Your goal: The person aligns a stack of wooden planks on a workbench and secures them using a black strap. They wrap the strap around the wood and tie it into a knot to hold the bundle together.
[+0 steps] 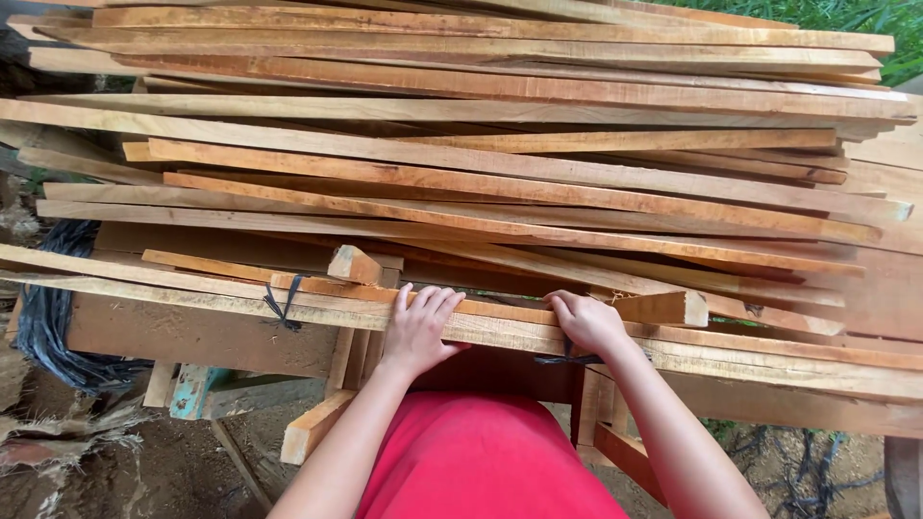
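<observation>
Left hand laid flat, fingers spread, on nearest wooden slat. Right hand curled over same slat, gripping. Stacked slats beyond.

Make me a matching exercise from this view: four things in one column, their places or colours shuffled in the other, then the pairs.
Things:
1. left hand
2. right hand
3. black plastic sheet
4. grass

Places or colours:
A. green, top right corner
B. dark, crumpled at the left under the wood
C. fingers spread flat on the front slat, left of the red cloth's middle
D. curled over the front slat beside a short wood block

Pairs: 1-C, 2-D, 3-B, 4-A
</observation>
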